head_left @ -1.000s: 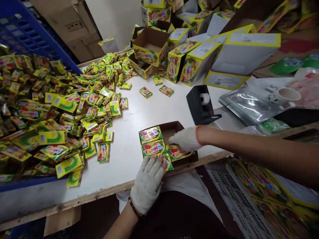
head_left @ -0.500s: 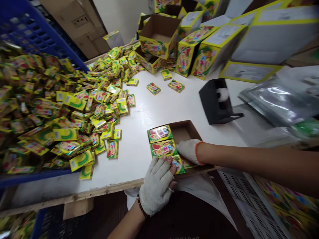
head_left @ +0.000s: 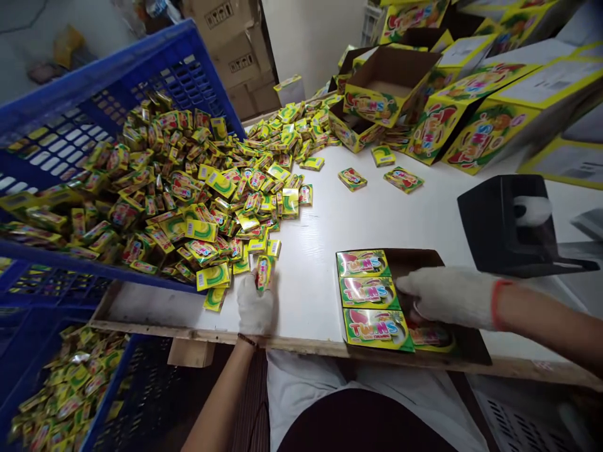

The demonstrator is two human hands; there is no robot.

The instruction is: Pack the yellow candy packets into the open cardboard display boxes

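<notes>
The left hand (head_left: 255,304), gloved, has its grip closed round a small yellow-green packet (head_left: 264,273) at the near edge of the packet pile (head_left: 188,188) on the white tabletop (head_left: 330,226). The gloved right hand (head_left: 447,295) rests on packets in the brown cardboard tray (head_left: 426,258); I cannot tell whether its grip holds one. Three Twins packets (head_left: 367,292) line the tray's left side. A black tape dispenser (head_left: 499,226) stands just beyond, to the right.

Bright, even overhead light; glare on foil packets (head_left: 188,188); edges warped, right side perhaps motion-blurred.
</notes>
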